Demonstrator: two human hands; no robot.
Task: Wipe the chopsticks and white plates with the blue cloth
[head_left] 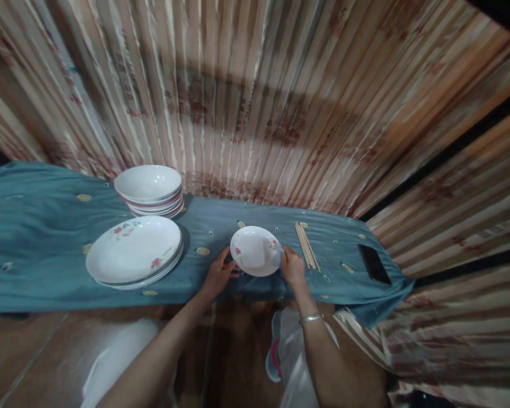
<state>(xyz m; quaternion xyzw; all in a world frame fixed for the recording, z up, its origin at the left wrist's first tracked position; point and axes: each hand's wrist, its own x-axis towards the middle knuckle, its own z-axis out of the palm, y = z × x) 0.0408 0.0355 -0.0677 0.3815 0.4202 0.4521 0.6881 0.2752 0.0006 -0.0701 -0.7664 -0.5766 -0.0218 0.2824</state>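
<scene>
Floral plates (134, 249) sit stacked at nine o'clock from a small floral plate (255, 252) above the tablecloth (215, 212); left hand (221, 274) and right hand (293, 267) clamp fingers on opposite edges. Steadying it seems the step; the next move calls for level grips.

L end of teal cloth-covered counter (344, 243): stacked white oval ceramic plates (136, 249) in front, stacked white round ceramic bowls (153, 190) just behind. Mid-counter nr front edge: small white round ceramic dish (257, 255) btwn L hand (221, 275) & R hand (292, 266); can't tell if it's on cloth. R of it: thin pale wooden chopsticks (307, 246), then flat black rectangular phone (374, 264) nr R end. Behind counter: striped beige fabric curtain (246, 113).
</scene>
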